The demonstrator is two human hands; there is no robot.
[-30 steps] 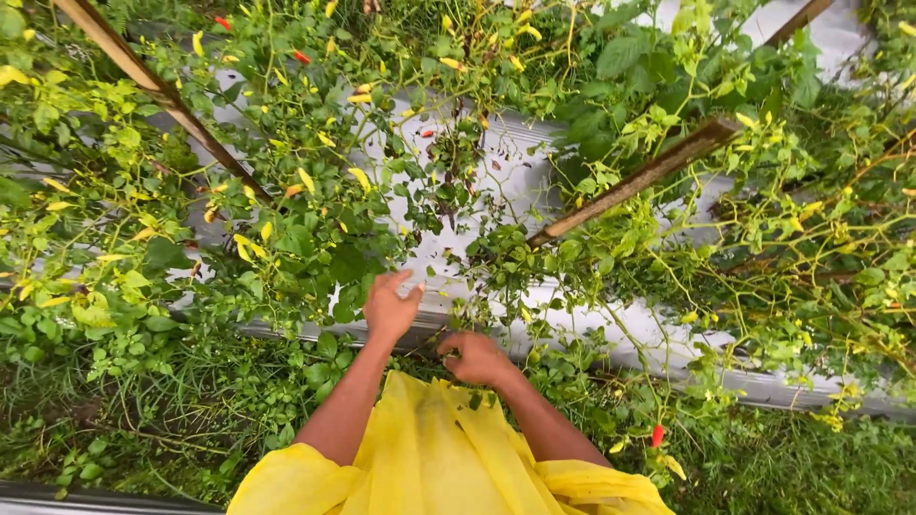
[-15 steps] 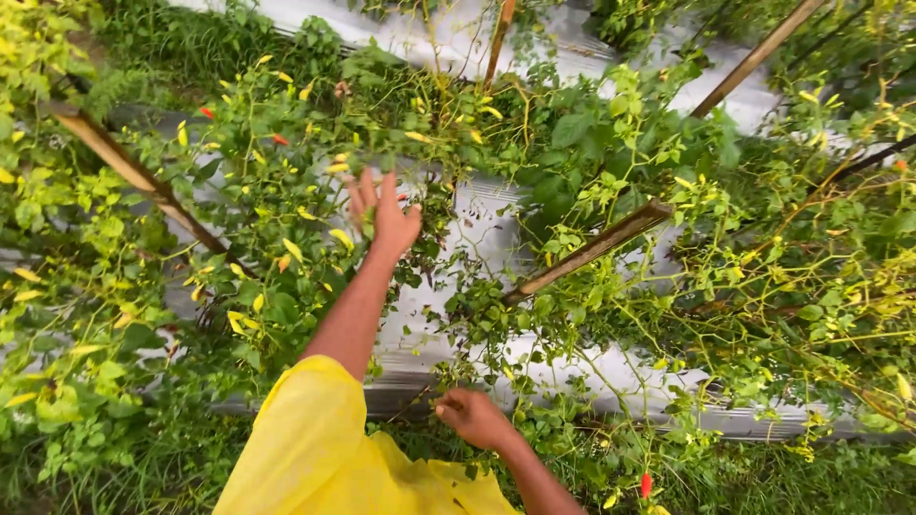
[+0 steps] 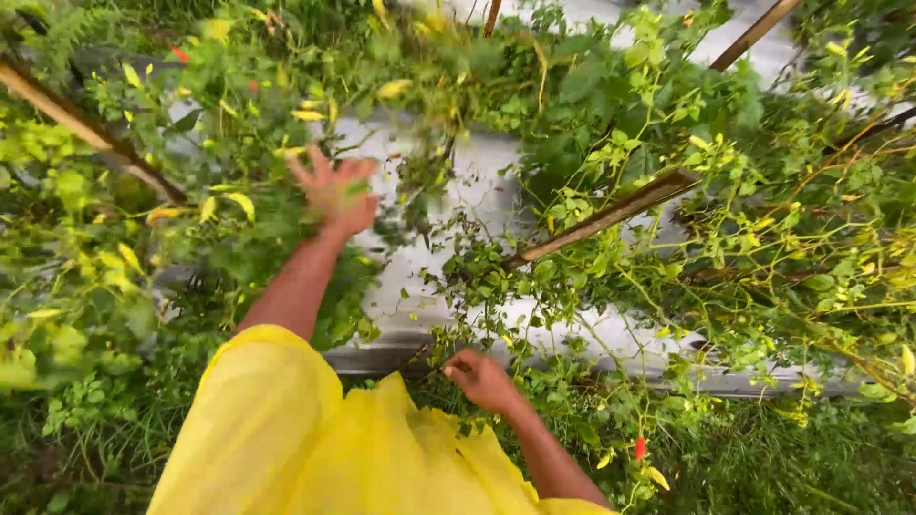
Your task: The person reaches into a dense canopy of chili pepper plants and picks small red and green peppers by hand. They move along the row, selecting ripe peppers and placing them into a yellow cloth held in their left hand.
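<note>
My left hand (image 3: pixel 336 195) is stretched out into the leafy chilli plants (image 3: pixel 239 162), fingers spread, blurred by motion, holding nothing that I can see. My right hand (image 3: pixel 482 380) is low near my body, fingers curled around thin green stems (image 3: pixel 534 367) at the edge of the silver mulch sheet (image 3: pixel 448 238). Yellow sleeves (image 3: pixel 277 420) cover both my upper arms. A red chilli (image 3: pixel 639 448) hangs just right of my right forearm, and another red chilli (image 3: pixel 180 54) shows at the upper left.
Bamboo stakes cross the bed: one (image 3: pixel 611 215) slants through the middle right, another (image 3: pixel 81 124) runs at the left, a third (image 3: pixel 754 33) at the top right. Dense branches with yellowing leaves fill the right side (image 3: pixel 792 238). Grass (image 3: pixel 763 467) grows along the bottom.
My left hand rose from beside my right hand and reached up and left into the plants. My right hand dropped lower, staying on the stems. The view shifted down and left.
</note>
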